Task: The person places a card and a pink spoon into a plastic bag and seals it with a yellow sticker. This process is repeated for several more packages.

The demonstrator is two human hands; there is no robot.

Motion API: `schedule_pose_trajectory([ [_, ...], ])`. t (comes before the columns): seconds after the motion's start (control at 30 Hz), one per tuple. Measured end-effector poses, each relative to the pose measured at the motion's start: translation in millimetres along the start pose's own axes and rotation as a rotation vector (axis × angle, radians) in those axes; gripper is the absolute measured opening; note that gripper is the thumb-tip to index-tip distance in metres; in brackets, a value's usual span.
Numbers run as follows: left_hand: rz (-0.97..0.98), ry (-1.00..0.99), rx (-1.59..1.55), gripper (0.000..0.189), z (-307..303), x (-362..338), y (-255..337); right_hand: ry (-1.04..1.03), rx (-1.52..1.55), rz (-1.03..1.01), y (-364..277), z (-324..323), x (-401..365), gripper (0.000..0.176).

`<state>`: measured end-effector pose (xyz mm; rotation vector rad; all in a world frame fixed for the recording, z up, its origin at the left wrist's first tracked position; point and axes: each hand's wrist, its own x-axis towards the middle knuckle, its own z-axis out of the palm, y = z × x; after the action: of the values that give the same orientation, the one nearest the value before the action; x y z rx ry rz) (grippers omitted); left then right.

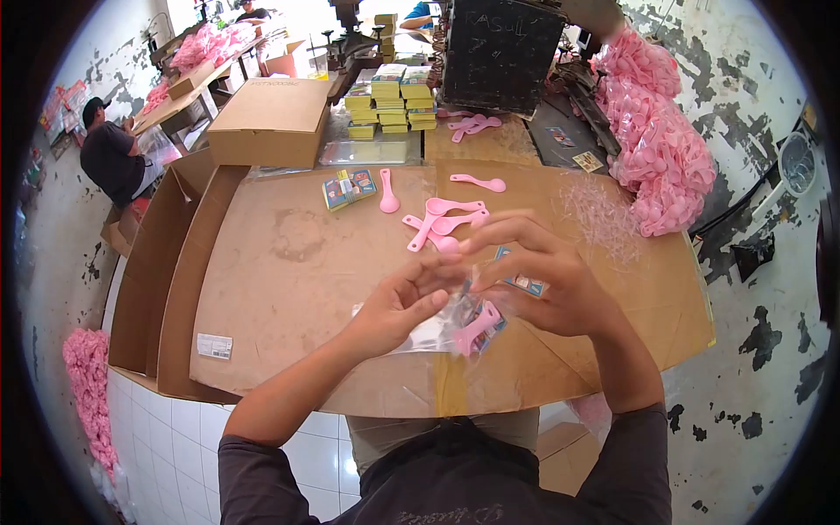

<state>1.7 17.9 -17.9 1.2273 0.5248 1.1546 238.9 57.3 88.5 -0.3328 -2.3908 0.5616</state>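
Observation:
A small clear plastic bag [464,306] hangs over the table's near middle, with a pink measuring spoon [478,330] and a printed card at it. My right hand [547,276] has its fingers curled and appears to pinch the top of this bag. My left hand [407,302] is beside the bag on the left, fingers stretched and thumb apart. White, clear-plastic material [424,332] lies beneath the hands. Several loose pink spoons [442,219] form a pile just beyond my fingertips. Partly behind my right hand lies another printed card [528,284].
A banded card stack [348,189] and single spoons [388,191] lie farther back on the cardboard tabletop [262,280]. Behind stand a carton [267,114], yellow-edged stacks [389,96] and a black box [499,57]. Bagged pink spoons [652,131] hang right; plastic scraps [604,219] lie nearby. A person [114,157] sits left.

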Motion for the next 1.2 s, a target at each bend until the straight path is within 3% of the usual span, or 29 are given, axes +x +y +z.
schedule_pose_trajectory([
  [0.07, 0.066, -0.019, 0.244, 0.048, -0.8, -0.7, 7.1, -0.070, -0.441, -0.096, -24.4, -14.3, 12.2, 0.018],
  [0.2, 0.182, -0.079, 0.661, 0.053, 15.5, -4.6, 30.1, -0.071, -0.502, 0.050, -31.4, -21.8, 13.5, 0.013],
  [0.3, 0.185, 0.018, 0.634, 0.047, 31.7, -1.6, 32.0, 0.036, -0.371, 0.076, -21.6, -9.8, 12.9, 0.012],
  [0.5, -0.109, 0.149, 0.562, 0.025, 28.1, 5.7, 28.9, 0.064, -0.317, 0.114, -20.2, -5.2, 10.8, 0.013],
  [0.7, -0.052, 0.169, 0.234, 0.022, 34.9, 10.0, 25.2, 0.047, -0.306, 0.117, -22.0, -6.4, 9.7, 0.011],
  [0.9, -0.016, 0.112, 0.241, 0.027, 40.6, 11.0, 22.4, 0.115, -0.372, 0.120, -17.8, -4.3, 8.8, 0.013],
  [1.0, 0.002, 0.105, 0.415, 0.028, 40.5, 9.7, 26.1, 0.146, -0.389, 0.100, -15.0, -1.5, 9.7, 0.013],
  [1.2, 0.033, 0.035, 0.232, 0.029, 27.7, 11.7, 18.0, 0.154, -0.318, 0.139, -13.5, -0.3, 10.4, 0.014],
])
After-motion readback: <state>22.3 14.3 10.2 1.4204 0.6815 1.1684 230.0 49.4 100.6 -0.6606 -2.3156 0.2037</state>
